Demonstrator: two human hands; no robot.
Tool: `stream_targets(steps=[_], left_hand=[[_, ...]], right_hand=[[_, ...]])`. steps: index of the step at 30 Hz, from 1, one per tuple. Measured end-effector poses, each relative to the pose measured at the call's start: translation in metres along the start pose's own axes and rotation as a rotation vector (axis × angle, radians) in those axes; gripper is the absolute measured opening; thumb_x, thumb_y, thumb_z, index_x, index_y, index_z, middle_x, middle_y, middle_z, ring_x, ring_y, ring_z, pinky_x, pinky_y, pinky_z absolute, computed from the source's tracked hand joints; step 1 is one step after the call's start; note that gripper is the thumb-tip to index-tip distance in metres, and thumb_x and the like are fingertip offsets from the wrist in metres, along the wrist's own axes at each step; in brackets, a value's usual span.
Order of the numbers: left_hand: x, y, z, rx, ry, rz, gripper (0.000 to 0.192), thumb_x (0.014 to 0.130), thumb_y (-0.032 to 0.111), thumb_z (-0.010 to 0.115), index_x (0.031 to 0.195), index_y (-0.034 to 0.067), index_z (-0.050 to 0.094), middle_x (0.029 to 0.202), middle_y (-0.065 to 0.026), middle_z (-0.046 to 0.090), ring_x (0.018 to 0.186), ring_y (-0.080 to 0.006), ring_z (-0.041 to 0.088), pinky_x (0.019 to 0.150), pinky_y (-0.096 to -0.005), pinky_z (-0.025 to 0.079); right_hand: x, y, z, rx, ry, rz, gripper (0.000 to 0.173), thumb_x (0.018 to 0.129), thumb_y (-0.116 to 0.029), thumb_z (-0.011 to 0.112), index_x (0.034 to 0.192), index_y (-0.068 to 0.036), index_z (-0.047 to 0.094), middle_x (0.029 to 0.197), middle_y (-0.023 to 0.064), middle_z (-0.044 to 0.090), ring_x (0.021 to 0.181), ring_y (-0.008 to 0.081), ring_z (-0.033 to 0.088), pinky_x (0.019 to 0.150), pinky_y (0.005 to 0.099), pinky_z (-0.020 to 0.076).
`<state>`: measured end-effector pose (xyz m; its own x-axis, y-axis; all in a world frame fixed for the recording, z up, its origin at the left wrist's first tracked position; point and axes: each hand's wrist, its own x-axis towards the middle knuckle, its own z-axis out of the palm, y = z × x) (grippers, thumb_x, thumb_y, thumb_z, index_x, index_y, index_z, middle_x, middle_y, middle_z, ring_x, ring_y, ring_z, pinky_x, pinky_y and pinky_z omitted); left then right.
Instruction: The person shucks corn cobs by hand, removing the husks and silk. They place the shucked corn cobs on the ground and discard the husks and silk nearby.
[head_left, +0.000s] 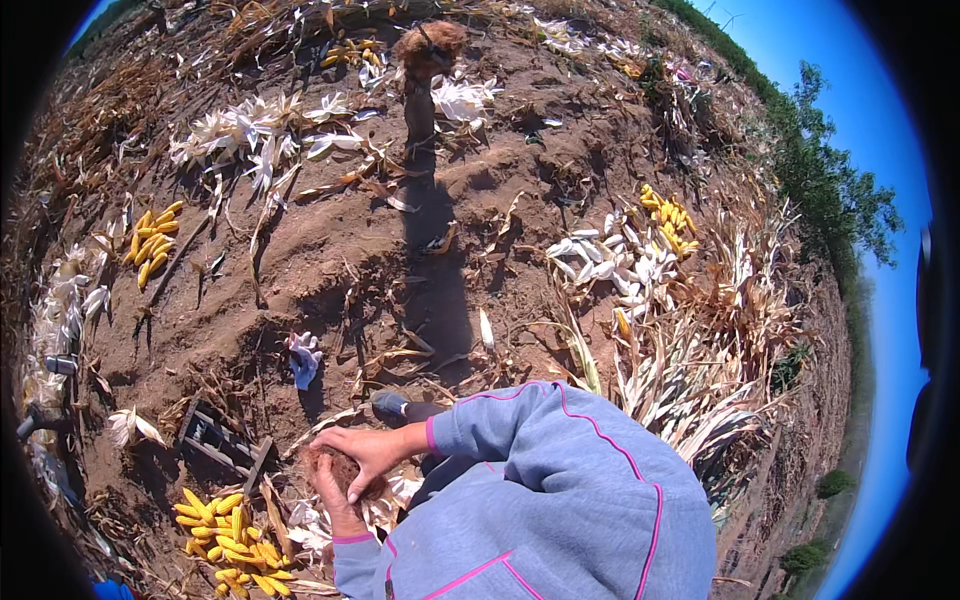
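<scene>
Between my two hands is a clump of brown fibres (346, 472) that looks like corn silk. My right hand (379, 451) covers it from above, fingers bent over it and thumb pointing down. Cupped against its lower side is my left hand (335, 491). Below and to the left of the hands lies a heap of husked yellow corn cobs (232, 536). Pale corn husks (309, 531) are scattered beside that heap, close to my left wrist. A small slatted wooden frame (225, 442), perhaps a low stool, rests on the soil left of my hands.
A crumpled glove (304, 360) lies on the ridged soil. More yellow cobs (152, 244) sit at the left, others (667, 217) at the right beside pale cobs (600, 259). Dry stalks and husks (682, 405) spread at right. Another brown fibre clump (431, 46) is farther off.
</scene>
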<state>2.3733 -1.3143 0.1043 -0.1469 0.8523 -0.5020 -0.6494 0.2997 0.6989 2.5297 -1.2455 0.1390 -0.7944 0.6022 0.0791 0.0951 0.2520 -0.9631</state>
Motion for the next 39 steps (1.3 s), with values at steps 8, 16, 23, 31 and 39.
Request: stream_targets(steps=[8,16,23,31,39], left_hand=[[0.008,0.001,0.028,-0.04,-0.13,-0.113,0.037,0.088,0.02,0.053,0.122,0.005,0.053,0.12,-0.0067,0.056,0.108,-0.0217,0.055,0.096,-0.0353,0.043],[-0.009,0.04,0.032,0.154,-0.271,-0.033,0.062,0.095,0.05,0.04,0.136,0.003,0.039,0.138,-0.0136,0.042,0.122,-0.025,0.043,0.105,-0.0382,0.03],[-0.036,0.025,0.045,-0.043,-0.397,-0.11,0.059,0.091,0.041,0.055,0.136,0.007,0.037,0.133,-0.0123,0.047,0.115,-0.0263,0.052,0.089,-0.0414,0.049],[-0.058,0.012,0.048,0.298,-0.486,-0.181,0.047,0.083,0.01,0.067,0.125,0.004,0.048,0.111,-0.0089,0.063,0.08,-0.0149,0.064,0.061,-0.0225,0.049],[-0.05,0.009,0.012,0.335,-0.277,-0.128,0.019,0.092,0.008,0.054,0.109,0.003,0.058,0.082,-0.0092,0.067,0.045,-0.0055,0.051,0.034,-0.0164,0.031]], right_hand=[[-0.019,-0.003,0.005,-0.002,0.256,0.083,0.078,0.064,-0.013,0.072,0.132,-0.003,0.036,0.124,0.0193,0.05,0.118,0.0321,0.049,0.102,0.0375,0.0389],[-0.025,-0.007,-0.017,0.699,0.405,0.333,0.059,0.08,-0.006,0.066,0.132,-0.001,0.038,0.123,0.0092,0.054,0.113,0.015,0.05,0.099,0.0303,0.0401],[-0.025,-0.024,-0.023,1.228,0.499,0.264,0.065,0.081,-0.008,0.065,0.138,-0.004,0.032,0.12,0.0086,0.055,0.108,0.0159,0.054,0.097,0.0323,0.043],[-0.025,-0.028,-0.042,1.281,0.73,0.225,0.046,0.082,-0.011,0.064,0.124,-0.007,0.046,0.112,0.0065,0.058,0.098,0.0168,0.057,0.086,0.033,0.0489],[-0.029,-0.02,-0.068,1.182,0.924,0.114,0.043,0.082,-0.011,0.065,0.12,-0.009,0.045,0.103,0.0052,0.059,0.093,0.0164,0.06,0.079,0.0331,0.0531]])
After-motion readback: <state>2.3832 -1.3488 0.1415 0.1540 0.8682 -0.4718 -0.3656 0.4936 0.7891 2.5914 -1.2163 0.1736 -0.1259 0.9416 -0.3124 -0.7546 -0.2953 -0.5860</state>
